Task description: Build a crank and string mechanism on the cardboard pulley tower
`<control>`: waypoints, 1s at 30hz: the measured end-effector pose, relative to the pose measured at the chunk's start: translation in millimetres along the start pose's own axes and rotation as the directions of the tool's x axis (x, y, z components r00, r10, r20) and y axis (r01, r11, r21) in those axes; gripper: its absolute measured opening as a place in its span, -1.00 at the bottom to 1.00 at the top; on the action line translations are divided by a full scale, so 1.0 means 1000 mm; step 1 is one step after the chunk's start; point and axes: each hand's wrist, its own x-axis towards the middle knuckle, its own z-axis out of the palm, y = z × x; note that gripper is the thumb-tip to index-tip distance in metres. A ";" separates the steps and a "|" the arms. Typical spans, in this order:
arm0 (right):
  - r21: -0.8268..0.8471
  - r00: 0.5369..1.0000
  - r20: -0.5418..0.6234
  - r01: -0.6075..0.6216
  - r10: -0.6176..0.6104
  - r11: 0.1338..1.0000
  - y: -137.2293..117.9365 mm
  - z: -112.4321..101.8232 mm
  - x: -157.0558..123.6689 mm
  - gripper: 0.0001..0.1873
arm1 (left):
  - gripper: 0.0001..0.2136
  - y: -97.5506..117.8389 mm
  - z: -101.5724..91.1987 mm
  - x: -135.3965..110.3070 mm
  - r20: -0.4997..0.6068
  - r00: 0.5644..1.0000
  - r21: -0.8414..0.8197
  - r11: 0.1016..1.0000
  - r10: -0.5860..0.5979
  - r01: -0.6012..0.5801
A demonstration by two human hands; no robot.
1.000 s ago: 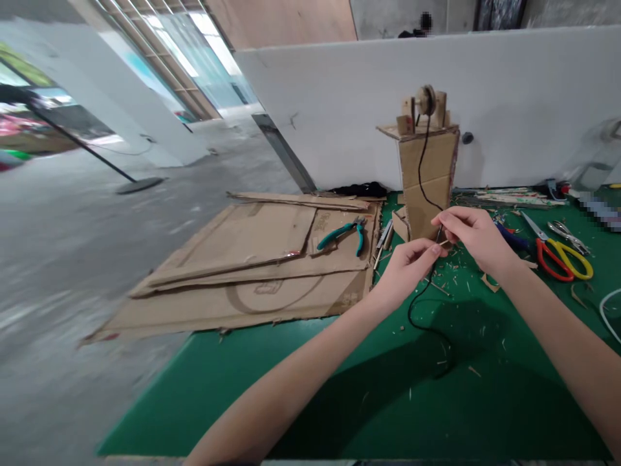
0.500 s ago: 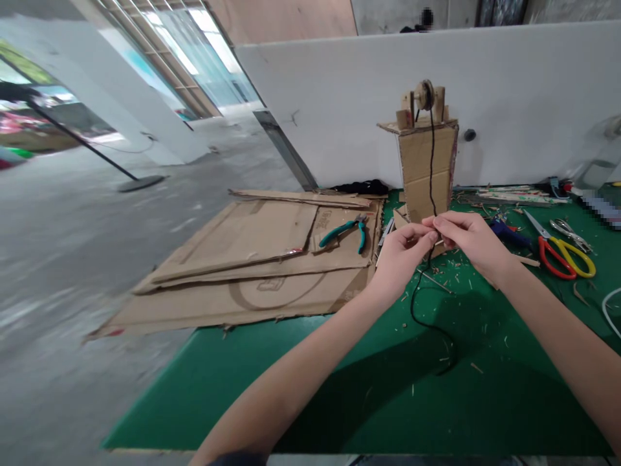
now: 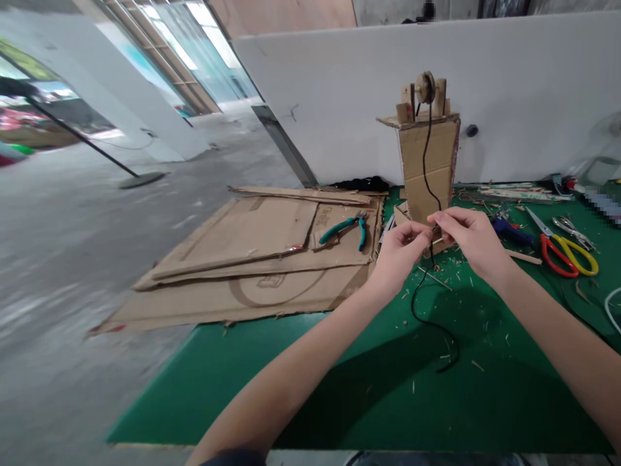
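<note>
A cardboard tower (image 3: 429, 165) stands on the green table (image 3: 339, 388) with a small wheel (image 3: 427, 86) on top. A black cord (image 3: 427, 155) hangs from the wheel down the tower's front, and its loose end curls on the table. My left hand (image 3: 402, 249) and my right hand (image 3: 468, 236) meet in front of the tower's base. Both pinch the cord, with a thin wooden stick between the fingertips.
Flat cardboard sheets (image 3: 252, 259) overhang the table's left edge, with teal pliers (image 3: 347, 230) lying on them. Red and yellow scissors (image 3: 565, 249), a blue tool (image 3: 507, 228) and metal pliers (image 3: 575, 232) lie at the right. Wood chips litter the table. A white partition stands behind.
Both hands have risen slightly and come closer to the tower's base, still pinching the cord. The view has tilted a little.
</note>
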 end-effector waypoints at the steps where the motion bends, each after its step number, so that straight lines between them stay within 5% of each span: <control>1: 0.020 1.000 -0.001 -0.007 0.007 1.000 0.000 0.000 0.000 -0.79 | -0.84 0.000 -0.001 0.001 -0.013 1.000 -0.019 1.000 -0.004 0.004; 20: 0.076 0.993 -0.041 -0.107 0.110 0.991 0.009 -0.007 0.007 -0.67 | -0.70 0.020 -0.026 0.021 -0.078 0.990 -0.366 0.927 -0.115 0.078; 30: 0.172 0.985 -0.086 -0.133 0.150 0.976 0.010 -0.012 0.009 -0.68 | -0.68 0.025 -0.027 0.019 0.144 0.983 -0.386 0.908 -0.116 0.163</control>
